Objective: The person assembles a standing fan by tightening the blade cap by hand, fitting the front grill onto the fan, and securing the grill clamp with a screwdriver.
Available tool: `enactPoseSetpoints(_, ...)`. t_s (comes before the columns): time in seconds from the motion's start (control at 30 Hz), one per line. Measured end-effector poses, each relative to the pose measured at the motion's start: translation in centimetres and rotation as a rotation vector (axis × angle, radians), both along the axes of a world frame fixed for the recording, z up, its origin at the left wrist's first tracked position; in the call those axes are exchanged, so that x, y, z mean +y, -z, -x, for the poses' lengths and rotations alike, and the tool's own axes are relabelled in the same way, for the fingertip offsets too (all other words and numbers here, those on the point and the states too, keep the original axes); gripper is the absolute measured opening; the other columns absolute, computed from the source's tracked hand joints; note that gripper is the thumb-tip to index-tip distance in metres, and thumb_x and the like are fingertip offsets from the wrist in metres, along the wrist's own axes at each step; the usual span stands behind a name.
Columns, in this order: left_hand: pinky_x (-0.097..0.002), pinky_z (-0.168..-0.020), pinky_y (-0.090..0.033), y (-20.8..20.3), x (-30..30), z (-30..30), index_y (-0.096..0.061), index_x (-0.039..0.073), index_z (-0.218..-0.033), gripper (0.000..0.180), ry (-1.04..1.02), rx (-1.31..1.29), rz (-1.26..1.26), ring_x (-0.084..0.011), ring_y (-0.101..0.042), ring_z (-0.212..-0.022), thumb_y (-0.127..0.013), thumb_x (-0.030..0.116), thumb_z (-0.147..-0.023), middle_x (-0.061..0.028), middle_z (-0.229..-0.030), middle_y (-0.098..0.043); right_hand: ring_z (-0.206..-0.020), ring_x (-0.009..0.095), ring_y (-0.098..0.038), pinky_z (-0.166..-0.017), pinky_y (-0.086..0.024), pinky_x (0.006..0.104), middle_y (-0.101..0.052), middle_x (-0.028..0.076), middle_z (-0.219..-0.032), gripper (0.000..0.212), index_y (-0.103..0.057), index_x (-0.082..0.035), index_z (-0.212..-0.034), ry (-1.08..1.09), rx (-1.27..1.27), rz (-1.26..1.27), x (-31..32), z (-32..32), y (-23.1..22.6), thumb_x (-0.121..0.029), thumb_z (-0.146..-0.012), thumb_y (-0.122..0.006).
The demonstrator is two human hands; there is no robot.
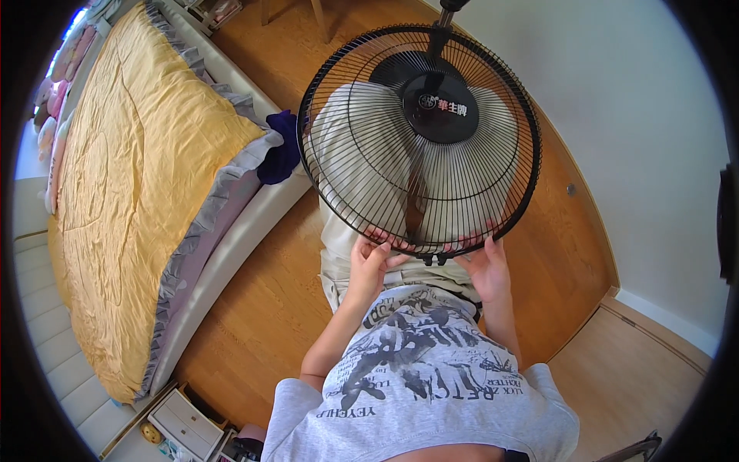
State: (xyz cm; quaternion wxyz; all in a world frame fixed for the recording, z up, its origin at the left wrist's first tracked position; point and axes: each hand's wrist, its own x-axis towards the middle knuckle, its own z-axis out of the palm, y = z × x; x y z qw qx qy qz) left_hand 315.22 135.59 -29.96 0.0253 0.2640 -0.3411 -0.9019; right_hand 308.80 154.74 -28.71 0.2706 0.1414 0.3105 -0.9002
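Observation:
A large round black wire fan grille (pixel 369 146) is in front of me, with a round black hub plate (pixel 440 108) at its middle. My left hand (pixel 371 262) grips its near rim on the left, fingertips showing behind the wires. On the near rim's right side, my right hand (pixel 489 269) has its thumb on the edge and its fingers behind. Small black clips (pixel 435 260) stick out from the rim between my hands. A black pole (pixel 440 42) rises past the far rim. Through the wires I see a dark shape, my light trousers and the floor; no blades show.
On the left stands a bed with a yellow cover (pixel 146 177) and grey ruffled edge. Dark purple cloth (pixel 281 150) hangs at its corner. A pale wall (pixel 616 115) rises on the right above the wooden floor (pixel 254 316). A small white drawer unit (pixel 185 423) is at lower left.

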Motion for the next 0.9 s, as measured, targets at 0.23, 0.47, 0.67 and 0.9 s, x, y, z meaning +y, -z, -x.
enactPoseSetpoints(0.23,-0.0390,-0.071,-0.051,-0.3,-0.7,0.0,-0.041,-0.001,-0.089,0.019,-0.015,0.031,-0.085,-0.0266,-0.057,-0.081,-0.040,-0.004,-0.071,-0.0114,-0.086,-0.051,-0.100,0.027,-0.050,-0.078,-0.048,0.0440,-0.049,0.012,-0.107,0.027,-0.038,-0.005,-0.109,0.052,0.044,-0.052,-0.3,-1.3,0.9,-0.005,-0.083,-0.044)
enactPoseSetpoints(0.47,-0.0424,-0.071,-0.051,-0.6,-1.0,0.2,-0.038,-0.003,-0.097,0.028,-0.007,-0.025,-0.090,-0.0309,-0.057,-0.083,-0.035,-0.004,-0.069,-0.0128,-0.087,-0.050,-0.087,0.024,-0.056,-0.075,-0.049,0.0441,-0.053,0.011,-0.092,0.029,-0.040,-0.003,-0.103,0.066,0.023,-0.118,0.0,-1.2,2.0,0.001,-0.074,-0.039)
enactPoseSetpoints(0.67,-0.0360,-0.064,-0.053,-0.5,0.2,0.0,-0.022,0.007,-0.113,0.047,-0.049,-0.138,0.123,-0.0314,-0.057,-0.083,-0.032,-0.004,-0.069,-0.0134,-0.096,-0.046,-0.075,0.020,-0.055,-0.071,-0.051,0.0421,-0.050,0.008,-0.080,0.028,-0.040,-0.002,-0.095,0.121,-0.051,-0.340,-1.0,-0.8,1.4,0.004,-0.068,-0.034)
enactPoseSetpoints(0.9,-0.0388,-0.064,-0.053,-0.1,-0.1,-0.4,-0.022,0.008,-0.110,0.046,-0.038,-0.087,-0.002,-0.0325,-0.056,-0.083,-0.030,-0.007,-0.067,-0.0134,-0.094,-0.045,-0.071,0.020,-0.054,-0.067,-0.051,0.0399,-0.047,0.006,-0.076,0.030,-0.041,0.000,-0.096,0.179,-0.058,-0.332,-0.6,-0.9,1.3,0.002,-0.067,-0.034)
